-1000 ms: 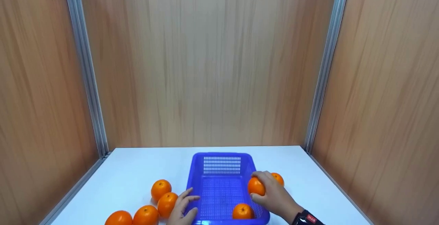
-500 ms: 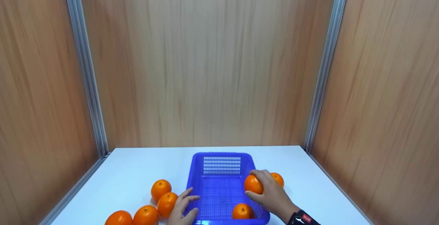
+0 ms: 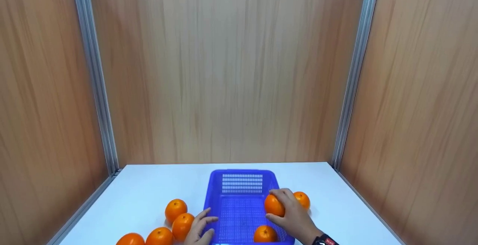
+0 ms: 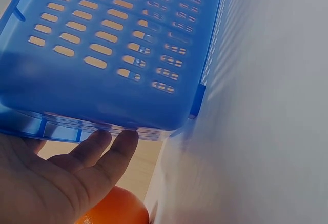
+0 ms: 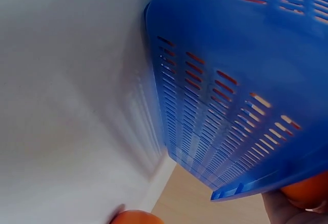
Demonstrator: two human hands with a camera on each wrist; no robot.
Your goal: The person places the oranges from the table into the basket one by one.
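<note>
A blue plastic basket (image 3: 241, 204) with slotted walls stands on the white table. My right hand (image 3: 295, 219) grips an orange (image 3: 274, 205) over the basket's right side; in the right wrist view this orange (image 5: 308, 190) shows by the rim, partly cut off. Another orange (image 3: 265, 234) lies inside at the near right. At the left rim, my left hand (image 3: 199, 229) rests with loosely extended fingers. The left wrist view has its fingertips (image 4: 125, 141) touching the side of the basket (image 4: 102, 90); an orange (image 4: 118, 208) sits just beyond that hand.
Left of the basket are several oranges (image 3: 176, 210), the closest one (image 3: 183, 226) beside my left hand. One more orange (image 3: 301, 200) sits to the right, partly behind my right hand. Wooden panels (image 3: 231, 69) with metal corner posts (image 3: 354, 77) enclose the white table (image 3: 157, 179).
My right hand has moved slightly left with the orange, further over the basket. The left hand keeps its place at the rim. The head view has shifted a little.
</note>
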